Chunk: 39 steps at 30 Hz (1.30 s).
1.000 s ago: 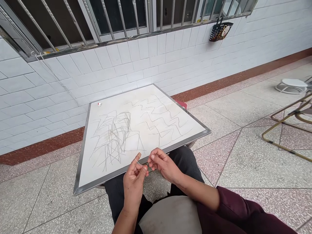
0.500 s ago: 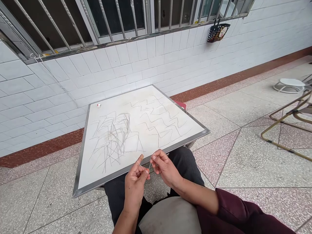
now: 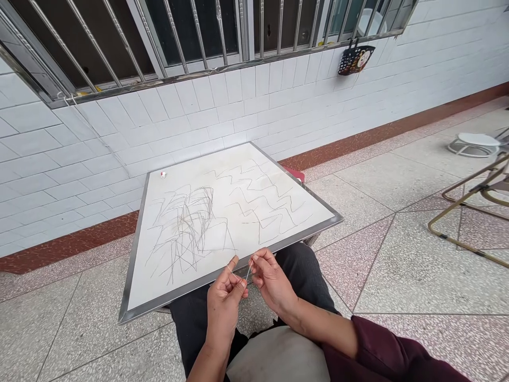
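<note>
A small white thing (image 3: 163, 175) is sitting on the table's (image 3: 230, 159) far left corner. The left hand (image 3: 226, 305) is pinching a thin white string (image 3: 249, 269) that is crossing its pointing finger. The right hand (image 3: 274, 278) is pinching the string too. Both hands are holding it already, but no finished shape is showing, so the work looks partway done.

Right sleeve (image 3: 393, 345), four to five o'clock: dark maroon, creased, ending partway up the right forearm (image 3: 330, 334) — bare beyond the edge. Shirt (image 3: 278, 358), six o'clock: pale grey, rounded in front. Trousers (image 3: 304, 268), five and seven o'clock: charcoal — faintly lined. Left hand (image 3: 223, 309) and right hand (image 3: 274, 282): bare.
</note>
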{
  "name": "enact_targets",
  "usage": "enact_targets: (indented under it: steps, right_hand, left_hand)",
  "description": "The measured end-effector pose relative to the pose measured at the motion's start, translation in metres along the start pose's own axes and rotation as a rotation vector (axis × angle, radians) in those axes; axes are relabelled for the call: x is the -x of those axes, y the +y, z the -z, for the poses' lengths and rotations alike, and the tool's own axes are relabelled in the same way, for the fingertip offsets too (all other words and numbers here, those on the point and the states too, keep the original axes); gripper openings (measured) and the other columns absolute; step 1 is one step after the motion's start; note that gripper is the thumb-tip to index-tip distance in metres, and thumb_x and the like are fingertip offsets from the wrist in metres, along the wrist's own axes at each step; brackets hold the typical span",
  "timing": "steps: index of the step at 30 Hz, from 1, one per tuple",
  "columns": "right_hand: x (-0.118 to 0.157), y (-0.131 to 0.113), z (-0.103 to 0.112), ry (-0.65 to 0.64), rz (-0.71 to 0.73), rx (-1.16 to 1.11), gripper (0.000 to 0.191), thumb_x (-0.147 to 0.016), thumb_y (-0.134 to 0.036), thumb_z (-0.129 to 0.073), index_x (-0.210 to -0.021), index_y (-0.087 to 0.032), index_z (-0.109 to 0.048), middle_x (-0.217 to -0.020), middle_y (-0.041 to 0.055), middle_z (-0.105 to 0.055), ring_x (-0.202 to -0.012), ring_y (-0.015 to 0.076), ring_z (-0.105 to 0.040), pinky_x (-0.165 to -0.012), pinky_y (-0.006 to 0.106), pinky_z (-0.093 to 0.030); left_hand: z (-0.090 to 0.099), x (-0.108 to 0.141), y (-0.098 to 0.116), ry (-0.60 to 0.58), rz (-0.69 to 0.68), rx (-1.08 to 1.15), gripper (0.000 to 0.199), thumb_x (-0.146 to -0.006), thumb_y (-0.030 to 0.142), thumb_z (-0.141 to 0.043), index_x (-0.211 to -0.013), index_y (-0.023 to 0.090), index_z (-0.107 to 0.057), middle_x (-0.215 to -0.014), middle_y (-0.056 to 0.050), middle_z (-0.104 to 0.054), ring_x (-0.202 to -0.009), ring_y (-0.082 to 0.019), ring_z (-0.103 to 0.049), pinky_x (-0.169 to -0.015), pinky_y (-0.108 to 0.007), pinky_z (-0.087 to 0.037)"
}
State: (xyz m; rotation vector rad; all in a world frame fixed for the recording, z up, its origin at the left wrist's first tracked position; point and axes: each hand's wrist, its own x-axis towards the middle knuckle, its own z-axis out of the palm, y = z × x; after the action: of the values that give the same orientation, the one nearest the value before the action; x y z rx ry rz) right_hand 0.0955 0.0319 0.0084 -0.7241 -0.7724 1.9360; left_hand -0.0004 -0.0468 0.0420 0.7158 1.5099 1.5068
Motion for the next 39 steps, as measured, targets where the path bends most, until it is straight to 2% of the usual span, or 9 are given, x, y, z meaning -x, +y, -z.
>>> enact_targets:
  steps: [12,16,19,21,26,30,33,35,39]
  right_hand:
    - [-0.006,0.005,0.011,0.053,0.083,0.056,0.023,-0.085,-0.042,-0.063,-0.083,-0.024,-0.048,-0.08,-0.0012,-0.053,-0.065,0.0121,-0.05,-0.049,0.022,-0.037]
    - [-0.009,-0.012,0.022,0.101,0.393,0.426,0.018,-0.094,-0.043,-0.05,-0.095,-0.025,-0.052,-0.094,0.0039,-0.059,-0.087,0.0186,-0.056,-0.071,0.032,-0.047]
    - [-0.003,-0.025,0.015,-0.108,0.669,0.843,0.017,-0.09,-0.036,-0.059,-0.103,-0.025,-0.057,-0.096,0.006,-0.063,-0.092,0.0228,-0.058,-0.082,0.038,-0.046]
    - [0.001,-0.03,0.005,-0.25,0.73,1.07,0.019,-0.088,-0.031,-0.062,-0.106,-0.025,-0.059,-0.093,0.0061,-0.067,-0.09,0.0243,-0.059,-0.081,0.04,-0.046]
    - [0.003,-0.025,-0.015,-0.296,0.566,1.286,0.019,-0.093,-0.03,-0.056,-0.109,-0.025,-0.062,-0.09,0.0041,-0.07,-0.085,0.0218,-0.063,-0.071,0.033,-0.046]
    - [0.0,-0.021,-0.014,-0.293,0.469,1.163,0.02,-0.094,-0.028,-0.051,-0.111,-0.026,-0.062,-0.089,0.0008,-0.069,-0.081,0.0174,-0.063,-0.071,0.029,-0.045]
    - [-0.004,-0.022,-0.007,-0.302,0.383,1.021,0.019,-0.092,-0.03,-0.051,-0.106,-0.025,-0.063,-0.079,-0.0013,-0.064,-0.067,0.0138,-0.057,-0.063,0.025,-0.043]
    - [-0.006,-0.021,-0.001,-0.315,0.35,0.941,0.016,-0.091,-0.03,-0.053,-0.102,-0.024,-0.063,-0.073,-0.0024,-0.06,-0.065,0.0131,-0.054,-0.062,0.024,-0.041]
    - [-0.007,-0.018,0.007,-0.386,0.279,0.87,0.015,-0.09,-0.032,-0.054,-0.1,-0.024,-0.062,-0.073,-0.0027,-0.057,-0.065,0.0126,-0.051,-0.062,0.024,-0.039]
  left_hand:
    - [0.002,0.002,-0.011,0.009,-0.063,0.007,0.062,-0.077,0.033,-0.071,-0.135,0.018,-0.056,-0.063,0.005,-0.053,-0.06,-0.012,-0.05,-0.064,-0.026,-0.044]
    - [0.004,0.002,-0.015,0.058,-0.077,-0.087,0.058,-0.077,0.033,-0.068,-0.132,0.016,-0.059,-0.065,0.004,-0.055,-0.06,-0.012,-0.05,-0.064,-0.027,-0.046]
    - [0.005,0.0,-0.023,0.06,-0.137,-0.214,0.045,-0.077,0.031,-0.066,-0.12,0.018,-0.067,-0.064,0.003,-0.055,-0.058,-0.013,-0.05,-0.06,-0.026,-0.045]
    - [0.006,-0.001,-0.029,0.05,-0.188,-0.296,0.027,-0.077,0.03,-0.065,-0.101,0.019,-0.073,-0.062,0.002,-0.056,-0.057,-0.013,-0.05,-0.057,-0.026,-0.042]
    - [0.002,0.002,-0.032,0.014,-0.243,-0.456,0.02,-0.082,0.037,-0.06,-0.082,0.02,-0.071,-0.067,-0.002,-0.063,-0.061,-0.016,-0.055,-0.056,-0.025,-0.042]
    - [0.002,0.006,-0.022,-0.06,-0.234,-0.508,0.026,-0.083,0.041,-0.057,-0.086,0.019,-0.072,-0.072,-0.004,-0.067,-0.065,-0.017,-0.06,-0.059,-0.026,-0.047]
    - [0.02,0.003,-0.013,-0.112,-0.127,-0.48,0.035,-0.08,0.048,-0.059,-0.09,0.018,-0.075,-0.069,-0.004,-0.068,-0.06,-0.018,-0.062,-0.055,-0.028,-0.049]
    - [0.042,-0.001,-0.005,-0.002,-0.047,-0.443,0.044,-0.079,0.055,-0.058,-0.094,0.017,-0.075,-0.068,-0.004,-0.068,-0.058,-0.018,-0.062,-0.052,-0.028,-0.049]
    - [0.078,-0.007,0.016,0.362,-0.164,-0.245,0.055,-0.08,0.058,-0.058,-0.109,0.014,-0.071,-0.088,-0.009,-0.072,-0.076,-0.02,-0.066,-0.064,-0.03,-0.054]
